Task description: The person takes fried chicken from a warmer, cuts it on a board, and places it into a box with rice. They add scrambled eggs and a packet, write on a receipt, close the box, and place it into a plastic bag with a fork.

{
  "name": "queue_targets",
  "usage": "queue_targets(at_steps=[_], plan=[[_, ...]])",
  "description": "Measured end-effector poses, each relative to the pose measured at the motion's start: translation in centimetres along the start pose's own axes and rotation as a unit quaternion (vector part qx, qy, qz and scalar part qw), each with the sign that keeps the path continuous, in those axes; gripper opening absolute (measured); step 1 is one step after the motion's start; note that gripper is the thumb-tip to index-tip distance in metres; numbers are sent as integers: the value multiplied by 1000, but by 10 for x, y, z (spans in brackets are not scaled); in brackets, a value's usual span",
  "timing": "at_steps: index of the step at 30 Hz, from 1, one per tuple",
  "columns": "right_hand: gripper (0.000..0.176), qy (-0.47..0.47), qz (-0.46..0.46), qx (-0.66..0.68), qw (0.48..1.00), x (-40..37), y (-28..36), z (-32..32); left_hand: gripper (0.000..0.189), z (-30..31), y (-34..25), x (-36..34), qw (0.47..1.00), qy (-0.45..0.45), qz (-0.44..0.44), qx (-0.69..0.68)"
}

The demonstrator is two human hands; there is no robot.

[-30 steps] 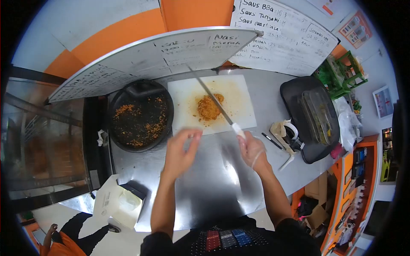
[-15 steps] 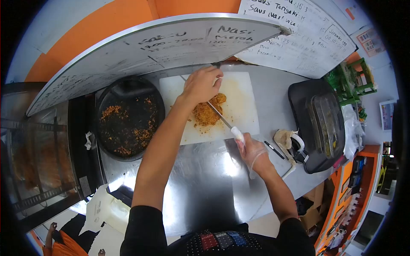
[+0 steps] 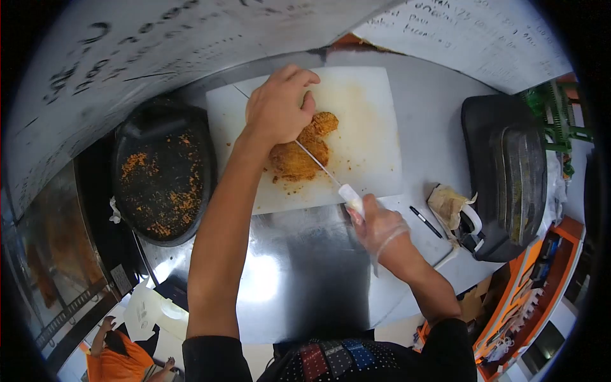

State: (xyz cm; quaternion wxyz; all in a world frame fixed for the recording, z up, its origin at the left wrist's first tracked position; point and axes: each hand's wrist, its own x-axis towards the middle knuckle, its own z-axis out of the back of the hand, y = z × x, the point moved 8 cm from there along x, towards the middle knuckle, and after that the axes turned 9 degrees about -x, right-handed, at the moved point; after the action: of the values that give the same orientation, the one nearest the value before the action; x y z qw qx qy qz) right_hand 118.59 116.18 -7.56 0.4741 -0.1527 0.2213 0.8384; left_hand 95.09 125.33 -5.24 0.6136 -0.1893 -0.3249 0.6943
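A breaded fried chicken piece (image 3: 299,159) lies on the white cutting board (image 3: 363,134), with loose crumbs around it. Across it runs the blade of a knife (image 3: 349,194); my right hand (image 3: 380,229), in a clear plastic glove, is closed around its white handle. My bare left hand (image 3: 280,105) lies over the far part of the blade, palm down, thumb apart from the outstretched fingers. The blade's thin tip shows past the far side of that hand. Part of the chicken is hidden under the left hand and wrist.
To the left, a black oval pan (image 3: 165,181) holds scattered crumbs. A black pen (image 3: 425,221), a tape dispenser (image 3: 471,223) and a black bag-like case (image 3: 506,178) lie to the right. Written-on whiteboards (image 3: 191,44) stand behind. A person in orange (image 3: 118,356) is at lower left.
The view has shifted closer over the counter. Both hands keep their places on the knife, and the blade still crosses the chicken, at a slightly steeper angle in view.
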Motion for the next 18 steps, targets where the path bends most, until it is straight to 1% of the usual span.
queue_targets(at_steps=[1, 4, 7, 10, 13, 16, 18], plan=[[32, -3, 10, 28, 1000, 0, 1, 1, 26, -7, 2, 0, 999, 35, 0, 21], [35, -3, 9, 60, 998, 7, -8, 1, 30, -11, -1, 12, 997, 56, 36, 28], [38, 3, 10, 56, 998, 10, -15, 5, 34, -12, -8, 16, 998, 28, 11, 51], [40, 1, 7, 84, 996, 2, -15, 12, 36, -12, -11, 22, 998, 41, 41, -23], [41, -14, 13, 78, 997, -18, -7, 31, 37, 17, -32, 16, 997, -37, -22, -69], [42, -24, 20, 129, 991, -37, 4, 39, 37, 55, -58, 7, 989, -75, -79, -95], [42, -30, 8, 104, 994, -39, 13, 34, 38, 53, -52, 3, 991, -65, -69, -99]])
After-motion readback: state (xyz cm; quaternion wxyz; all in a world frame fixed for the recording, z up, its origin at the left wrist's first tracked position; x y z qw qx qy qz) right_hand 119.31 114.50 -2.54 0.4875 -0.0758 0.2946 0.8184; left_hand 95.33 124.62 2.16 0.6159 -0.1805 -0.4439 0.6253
